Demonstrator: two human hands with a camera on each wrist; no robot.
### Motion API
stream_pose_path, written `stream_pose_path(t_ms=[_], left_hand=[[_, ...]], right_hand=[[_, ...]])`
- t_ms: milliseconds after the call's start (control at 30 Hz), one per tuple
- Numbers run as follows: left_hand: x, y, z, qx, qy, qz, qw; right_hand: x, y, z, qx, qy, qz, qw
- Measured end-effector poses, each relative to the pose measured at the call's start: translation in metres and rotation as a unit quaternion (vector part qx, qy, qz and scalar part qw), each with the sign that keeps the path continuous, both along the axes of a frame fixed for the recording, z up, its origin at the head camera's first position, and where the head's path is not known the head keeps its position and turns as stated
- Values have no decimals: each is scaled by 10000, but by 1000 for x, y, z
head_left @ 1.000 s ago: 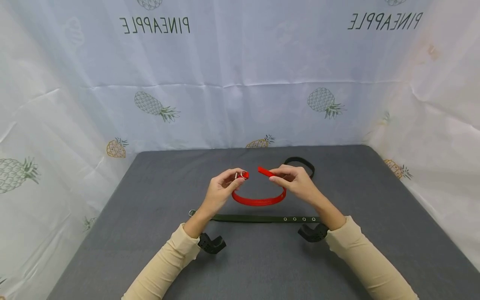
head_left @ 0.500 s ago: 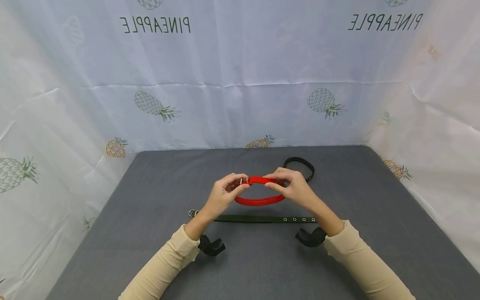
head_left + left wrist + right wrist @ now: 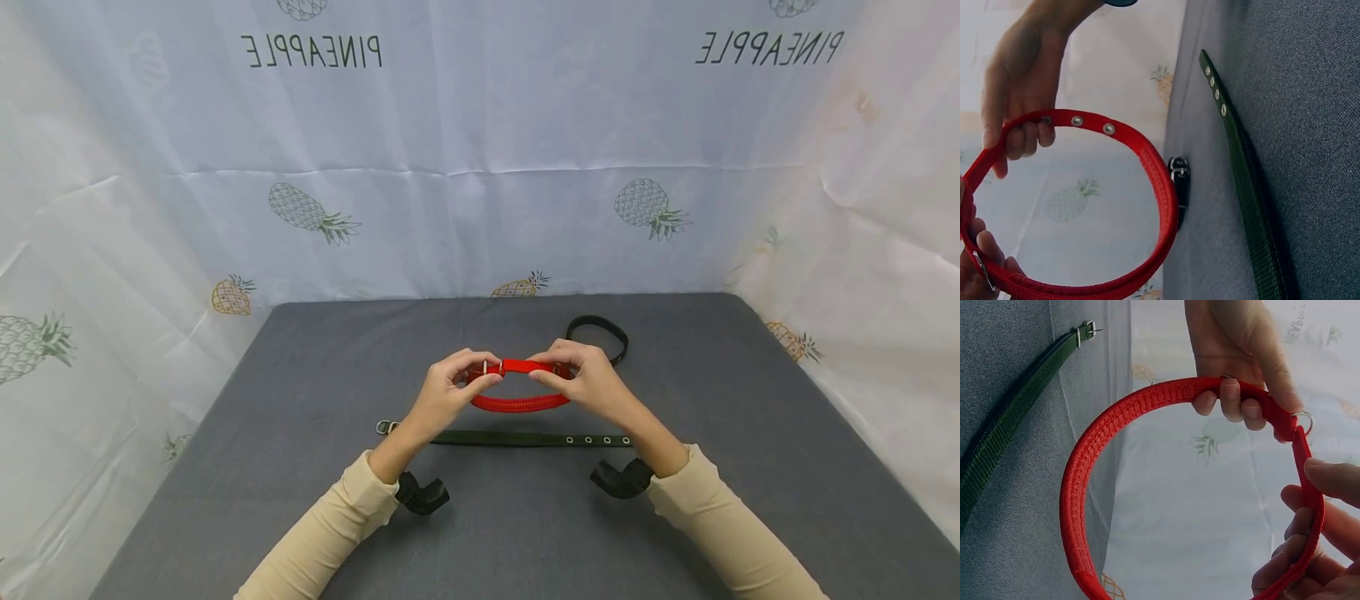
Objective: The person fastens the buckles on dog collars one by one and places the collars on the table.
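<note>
Where fingers (image 3: 480, 379) cover buckle, red collar (image 3: 517, 403) looped

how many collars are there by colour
red collar: 1, held by left hand and right hand
dark green collar: 1, flat on the table
black collar: 1, beyond the right hand
total: 3

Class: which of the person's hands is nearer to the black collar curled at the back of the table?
Right. The right hand holds the red collar just in front of the black collar; the left hand is farther left.
</note>
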State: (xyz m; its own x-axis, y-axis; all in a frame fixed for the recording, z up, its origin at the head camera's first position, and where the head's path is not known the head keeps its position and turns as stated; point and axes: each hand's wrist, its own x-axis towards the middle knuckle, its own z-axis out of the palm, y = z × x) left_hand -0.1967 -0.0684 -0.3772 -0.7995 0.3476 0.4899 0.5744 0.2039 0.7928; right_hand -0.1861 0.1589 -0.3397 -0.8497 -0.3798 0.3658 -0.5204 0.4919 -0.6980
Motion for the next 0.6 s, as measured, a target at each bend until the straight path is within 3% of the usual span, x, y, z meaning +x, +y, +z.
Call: stream_pose_path(t_ms=[600], left_hand=[[1,0,-2,-584,531,-7,9969]], right_hand=[[1,-3,-4,311,262,254,9988]])
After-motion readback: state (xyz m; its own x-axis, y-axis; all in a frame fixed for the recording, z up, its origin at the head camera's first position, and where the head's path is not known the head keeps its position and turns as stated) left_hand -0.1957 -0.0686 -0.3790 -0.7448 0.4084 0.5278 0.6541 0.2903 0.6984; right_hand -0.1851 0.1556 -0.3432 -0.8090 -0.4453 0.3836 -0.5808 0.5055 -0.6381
